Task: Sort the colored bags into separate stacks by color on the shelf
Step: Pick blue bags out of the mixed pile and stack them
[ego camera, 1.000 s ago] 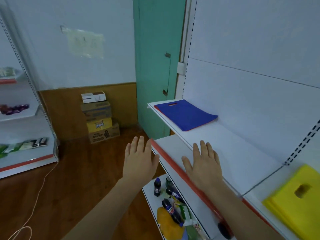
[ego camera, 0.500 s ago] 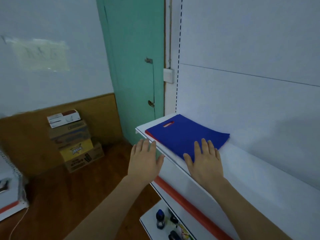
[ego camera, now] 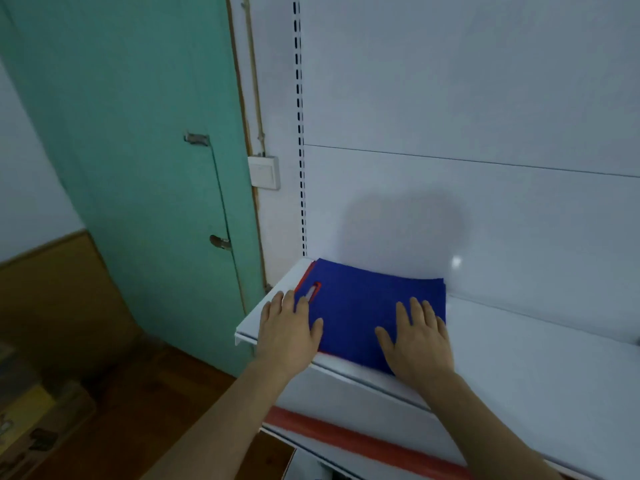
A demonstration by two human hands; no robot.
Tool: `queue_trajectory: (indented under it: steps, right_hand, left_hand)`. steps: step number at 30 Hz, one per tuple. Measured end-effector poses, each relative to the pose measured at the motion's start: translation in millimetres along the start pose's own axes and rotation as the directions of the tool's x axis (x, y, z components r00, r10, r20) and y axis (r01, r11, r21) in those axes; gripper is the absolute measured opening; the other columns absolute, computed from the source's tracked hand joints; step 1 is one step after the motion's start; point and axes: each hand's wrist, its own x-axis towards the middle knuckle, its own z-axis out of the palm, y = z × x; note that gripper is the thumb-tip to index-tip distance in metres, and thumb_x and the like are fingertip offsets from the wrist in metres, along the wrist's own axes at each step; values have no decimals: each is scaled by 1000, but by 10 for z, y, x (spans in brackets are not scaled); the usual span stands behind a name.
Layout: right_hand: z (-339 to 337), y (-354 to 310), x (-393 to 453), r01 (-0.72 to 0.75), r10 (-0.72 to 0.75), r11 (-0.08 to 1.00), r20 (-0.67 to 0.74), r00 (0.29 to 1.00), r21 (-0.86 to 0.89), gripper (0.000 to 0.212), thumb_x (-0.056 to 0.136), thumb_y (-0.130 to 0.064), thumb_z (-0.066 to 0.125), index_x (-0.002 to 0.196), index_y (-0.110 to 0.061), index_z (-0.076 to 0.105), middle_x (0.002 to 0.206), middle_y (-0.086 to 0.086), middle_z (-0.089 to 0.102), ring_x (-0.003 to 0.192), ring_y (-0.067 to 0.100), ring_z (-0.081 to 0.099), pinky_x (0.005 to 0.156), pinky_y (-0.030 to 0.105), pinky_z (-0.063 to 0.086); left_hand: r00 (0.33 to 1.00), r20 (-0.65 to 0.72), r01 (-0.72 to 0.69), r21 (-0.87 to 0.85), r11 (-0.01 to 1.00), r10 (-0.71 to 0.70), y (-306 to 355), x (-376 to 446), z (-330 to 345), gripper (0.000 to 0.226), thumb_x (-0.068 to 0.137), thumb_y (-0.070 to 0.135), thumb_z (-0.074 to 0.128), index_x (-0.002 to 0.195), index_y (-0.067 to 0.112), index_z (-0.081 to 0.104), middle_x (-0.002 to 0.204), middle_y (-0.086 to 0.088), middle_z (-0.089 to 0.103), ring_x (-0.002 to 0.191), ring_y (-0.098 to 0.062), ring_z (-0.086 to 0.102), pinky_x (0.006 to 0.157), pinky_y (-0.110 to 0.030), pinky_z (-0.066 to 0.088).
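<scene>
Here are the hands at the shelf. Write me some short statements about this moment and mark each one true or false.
1. Both hands lie flat with straight fingers. True: the left hand and the right hand are flat.
2. The top bag is yellow. False: the top bag is a blue bag.
3. A red edge shows under the blue bag at its left side. True: see the red edge.
4. The bag lies at the right end of the shelf. False: it lies at the left end of the white shelf.
5. The green door stands left of the shelf. True.
</scene>
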Motion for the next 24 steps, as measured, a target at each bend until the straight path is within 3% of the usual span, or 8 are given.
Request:
queue_trajectory:
  steps: [4,11,13,16,19,21,24]
  right_hand:
    - [77,-11,-94,-95,97,995,50,994,-26,90,101,-76,18,169,-18,12,176,14,3,162,35,1,130,52,13]
    - [110,100,-87,-249,248,969,101,963,-11,126,75,-101,2,167,-17,16,175,14,9,162,35,5,129,52,14]
    - [107,134,-91,-258,257,966,112,960,-9,128,74,-103,3,168,-17,16,175,10,12,161,34,7,129,51,15]
    - [67,131,-67,-203,204,979,84,975,-18,114,85,-96,17,166,-17,20,171,3,28,160,31,16,128,48,19]
    - [15,98,-46,-120,121,991,19,992,-51,82,98,-77,31,161,-25,34,153,-3,50,150,26,36,123,43,29]
    - [-2,120,-36,-118,119,992,18,993,-42,63,104,-65,35,156,-31,41,147,-5,52,144,24,41,119,42,34]
    - [-18,197,-19,-193,193,981,49,980,-20,53,106,-59,33,151,-34,45,149,-1,48,140,26,42,117,45,38]
  left_hand:
    - [994,55,-94,-55,994,97,4,197,154,79,103,68,26,167,24,13,173,-10,18,159,-33,14,130,-51,15]
    - [972,146,-182,-26,983,184,94,376,365,89,98,79,23,166,20,23,176,-11,4,161,-33,4,130,-53,10]
    - [969,156,-193,-9,981,192,83,389,410,93,96,81,19,166,20,23,175,-13,3,161,-33,2,130,-53,7]
    - [970,171,-177,8,984,173,105,412,438,99,92,85,12,167,21,17,175,-18,-2,161,-35,-4,130,-53,3]
    - [967,187,-179,21,984,172,129,411,459,98,94,84,9,168,20,14,174,-21,-1,161,-37,-3,130,-53,2]
    - [963,187,-202,24,979,194,154,397,461,92,97,79,11,167,19,15,174,-20,4,161,-37,1,131,-53,5]
    - [959,161,-237,0,971,234,193,355,427,82,103,71,15,166,20,20,174,-17,7,161,-36,2,131,-52,7]
